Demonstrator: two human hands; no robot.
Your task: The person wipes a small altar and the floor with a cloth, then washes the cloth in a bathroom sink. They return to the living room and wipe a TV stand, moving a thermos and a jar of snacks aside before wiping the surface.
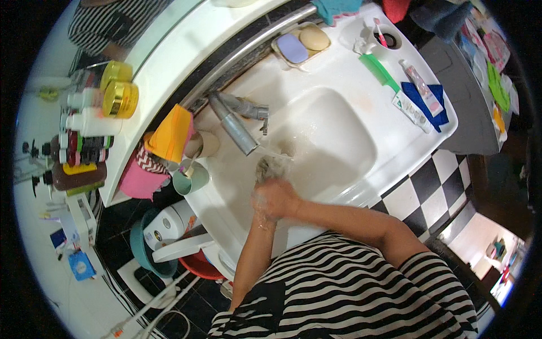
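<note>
My right hand (284, 197) is clenched over my left hand (260, 207) above the near left part of the white washbasin (338, 148). A wet, bunched grey cloth (267, 166) juts out past the fingers. Motion blurs both hands, and the right one partly covers the left. Just beyond the cloth, the metal faucet spout (239, 133) lets out a thin stream of water (273, 153). The lever handle (265, 116) is beside the spout. Water wets my left wrist.
A soap dish (302, 61) holds two bars. A green comb (379, 72) and two toothpaste tubes (413, 112) lie along the right rim. The green cup (190, 180) stands at the left edge. Bottles (91, 123) line the mirror shelf. Below are a water heater (167, 222) and basins.
</note>
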